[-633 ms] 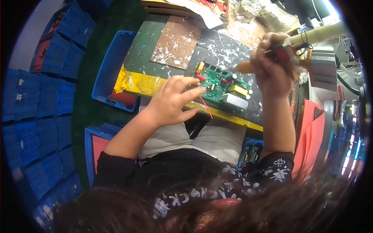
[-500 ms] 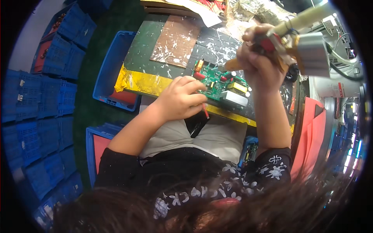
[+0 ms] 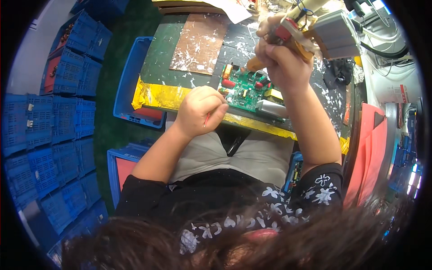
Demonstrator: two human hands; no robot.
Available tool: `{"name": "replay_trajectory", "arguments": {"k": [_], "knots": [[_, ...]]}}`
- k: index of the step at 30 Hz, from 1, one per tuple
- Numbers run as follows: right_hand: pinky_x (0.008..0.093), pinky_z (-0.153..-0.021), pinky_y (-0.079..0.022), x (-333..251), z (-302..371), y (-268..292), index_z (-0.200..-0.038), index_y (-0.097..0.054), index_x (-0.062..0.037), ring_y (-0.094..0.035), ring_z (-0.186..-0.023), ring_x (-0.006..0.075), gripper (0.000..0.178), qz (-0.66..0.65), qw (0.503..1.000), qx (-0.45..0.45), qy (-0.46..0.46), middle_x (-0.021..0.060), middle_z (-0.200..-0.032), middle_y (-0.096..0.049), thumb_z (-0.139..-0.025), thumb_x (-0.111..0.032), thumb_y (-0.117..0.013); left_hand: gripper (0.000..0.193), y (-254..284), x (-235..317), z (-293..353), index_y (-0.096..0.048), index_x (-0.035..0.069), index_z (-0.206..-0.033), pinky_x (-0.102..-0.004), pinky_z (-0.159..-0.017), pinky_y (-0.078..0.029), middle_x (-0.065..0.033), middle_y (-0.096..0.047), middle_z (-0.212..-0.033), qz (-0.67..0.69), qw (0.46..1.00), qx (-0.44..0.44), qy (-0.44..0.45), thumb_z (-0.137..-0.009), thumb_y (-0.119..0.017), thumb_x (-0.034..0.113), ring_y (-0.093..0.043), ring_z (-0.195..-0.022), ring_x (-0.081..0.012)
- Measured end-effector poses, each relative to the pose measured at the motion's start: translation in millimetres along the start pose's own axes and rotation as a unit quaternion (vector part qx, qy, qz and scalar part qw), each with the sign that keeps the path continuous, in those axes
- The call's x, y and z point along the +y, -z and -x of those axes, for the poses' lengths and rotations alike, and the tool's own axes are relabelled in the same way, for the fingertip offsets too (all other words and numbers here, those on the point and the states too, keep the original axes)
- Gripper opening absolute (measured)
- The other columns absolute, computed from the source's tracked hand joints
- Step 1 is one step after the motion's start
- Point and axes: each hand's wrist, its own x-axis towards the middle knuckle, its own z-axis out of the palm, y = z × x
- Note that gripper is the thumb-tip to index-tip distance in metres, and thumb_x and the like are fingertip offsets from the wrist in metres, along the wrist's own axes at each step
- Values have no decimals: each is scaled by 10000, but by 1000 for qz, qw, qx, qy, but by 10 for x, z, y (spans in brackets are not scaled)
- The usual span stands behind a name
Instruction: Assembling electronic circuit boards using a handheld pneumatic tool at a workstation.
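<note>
A green circuit board (image 3: 248, 93) lies on the worktable near its yellow-taped front edge, bearing red, yellow and grey parts. My right hand (image 3: 288, 63) is wrapped round what looks like a glue gun (image 3: 257, 64), with a tan tapered nozzle, a red part and a grey metal block behind. Its nozzle points down-left over the board's far side; whether the tip touches cannot be made out. My left hand (image 3: 201, 110) is closed beside the board's near left corner. A thin red wire (image 3: 206, 120) sticks out between its fingers; the rest is hidden in the grip.
A brown panel (image 3: 198, 42) lies on the white-spotted table. Blue crates (image 3: 49, 121) are stacked at far left, and a blue bin (image 3: 130, 85) stands against the table's left side. Red sheets (image 3: 370, 148) hang at right. A pale hose (image 3: 310, 6) runs from the tool.
My left hand has drawn back left from the board, bringing the red wire with it. The tool's nozzle has shifted toward the board's far left part.
</note>
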Motion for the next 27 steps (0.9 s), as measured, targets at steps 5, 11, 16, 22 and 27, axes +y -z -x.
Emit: {"name": "replay_trajectory", "arguments": {"k": [5,11,16,22,27], "knots": [[242,-568,-425,-13,5,-18,-1185,-521,36,-505,-651,99,411,-5,1000,-6,5,119,-996,-610,-781,101,-480,128,-19,18,-22,-554,40,-682,-351,-644,-467,-95,-632,-772,-7,1000,5,-8,-718,-673,10,-604,-688,-271],[277,-578,-394,-22,-40,28,-1185,-492,28,-464,-618,138,452,54,999,5,6,164,-1031,-577,-734,49,-474,139,-23,14,-25,-547,43,-673,-351,-634,-468,-96,-629,-765,-2,1000,4,-10,-695,-677,-1,-603,-682,-270],[305,-596,-397,66,-36,16,-1175,-498,30,-452,-602,135,456,0,1000,25,4,148,-1013,-569,-720,40,-475,137,-23,4,-24,-547,41,-672,-353,-631,-469,-95,-627,-758,-3,1000,8,-16,-689,-675,-4,-602,-676,-269],[272,-586,-408,117,-28,122,-1183,-508,20,-489,-654,135,448,-102,995,7,8,132,-996,-586,-738,68,-481,139,-27,8,-28,-543,39,-670,-352,-628,-468,-94,-624,-753,-4,1000,5,-15,-689,-674,-3,-599,-675,-270],[307,-601,-389,82,-26,73,-1185,-515,-2,-439,-588,136,470,-45,998,35,2,129,-983,-546,-719,35,-466,139,-28,10,-23,-540,40,-669,-356,-629,-468,-95,-622,-754,-4,1000,5,-16,-695,-670,-3,-596,-674,-271]]}}
